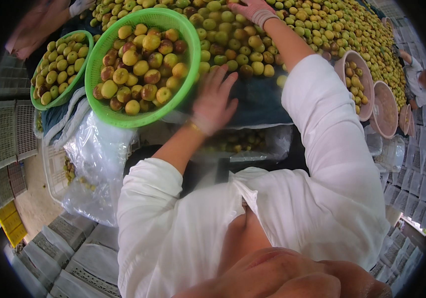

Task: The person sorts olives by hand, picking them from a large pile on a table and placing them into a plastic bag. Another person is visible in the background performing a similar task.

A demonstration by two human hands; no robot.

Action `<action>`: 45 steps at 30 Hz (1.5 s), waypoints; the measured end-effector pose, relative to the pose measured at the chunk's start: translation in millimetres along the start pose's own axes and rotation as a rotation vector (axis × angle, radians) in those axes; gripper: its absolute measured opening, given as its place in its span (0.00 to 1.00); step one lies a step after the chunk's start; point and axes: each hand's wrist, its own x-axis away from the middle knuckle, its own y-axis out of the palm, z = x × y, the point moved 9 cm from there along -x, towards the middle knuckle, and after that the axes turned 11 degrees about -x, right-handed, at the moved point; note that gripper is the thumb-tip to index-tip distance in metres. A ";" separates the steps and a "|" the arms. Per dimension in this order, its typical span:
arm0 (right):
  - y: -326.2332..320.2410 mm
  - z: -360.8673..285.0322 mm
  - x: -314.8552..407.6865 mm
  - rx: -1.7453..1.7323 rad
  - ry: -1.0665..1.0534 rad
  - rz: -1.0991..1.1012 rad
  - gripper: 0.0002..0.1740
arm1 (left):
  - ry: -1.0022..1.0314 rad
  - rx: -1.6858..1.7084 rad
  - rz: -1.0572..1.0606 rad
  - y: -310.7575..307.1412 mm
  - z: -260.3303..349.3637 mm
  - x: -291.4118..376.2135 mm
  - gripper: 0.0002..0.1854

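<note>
My left hand is bare and blurred, its fingers apart and nothing visible in them. It lies between a bright green plastic basket and the near edge of a broad heap of green and reddish-brown jujubes. Fruit of the same kind, much of it browned, lies inside that basket. Over the far part of the heap reaches my right hand, in a pink glove. The picture's top rim cuts it off, and I cannot see whether its fingers hold a fruit. Dark blue cloth shows below the heap.
A second green basket holds greener fruit at left, near another person's gloved hand. Pink baskets line the right side, where another person sits. Clear plastic film hangs over a white crate. Stacked crates stand behind me.
</note>
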 end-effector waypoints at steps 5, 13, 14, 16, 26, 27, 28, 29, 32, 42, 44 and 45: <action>-11.7 -64.7 5.8 0.236 -0.081 -0.080 0.19 | 0.017 0.017 0.029 -15.3 10.3 -0.5 0.39; 36.4 -129.4 8.8 0.119 0.006 -0.315 0.26 | -0.047 0.108 0.102 -27.9 3.2 -5.5 0.37; 32.0 -129.5 11.5 0.144 -0.020 -0.300 0.26 | -0.065 0.128 0.119 -28.0 0.1 -6.0 0.37; 29.5 -127.5 16.3 0.194 -0.043 -0.345 0.26 | -0.131 0.205 0.116 -23.1 -8.1 -6.2 0.36; -10.8 -99.9 96.6 -1.162 0.112 -0.214 0.29 | -0.484 1.201 0.092 21.4 -38.2 -10.1 0.26; -14.4 -98.4 113.3 -1.243 0.121 -0.201 0.30 | -0.536 1.247 0.082 24.6 -39.2 -9.6 0.27; -16.4 -100.0 131.1 -1.328 0.127 -0.187 0.30 | -0.502 1.265 0.097 21.1 -35.7 -10.7 0.27; -21.2 -106.7 145.9 -1.442 0.079 -0.183 0.31 | -0.478 1.288 0.104 17.8 -32.5 -12.3 0.27; -26.7 -110.9 180.8 -1.325 0.146 -0.149 0.31 | -0.544 1.328 0.014 21.3 -22.1 -11.7 0.26; -49.7 -119.9 278.2 -1.086 0.107 -0.155 0.26 | -0.368 0.934 -0.175 5.5 21.2 -10.1 0.13; -53.0 -88.9 286.3 -1.010 0.216 -0.038 0.26 | -0.259 0.826 0.080 -42.3 8.9 -24.3 0.11; -51.8 -71.8 289.8 -0.967 0.297 0.013 0.25 | -0.251 0.810 0.226 -71.9 -4.8 -27.4 0.11</action>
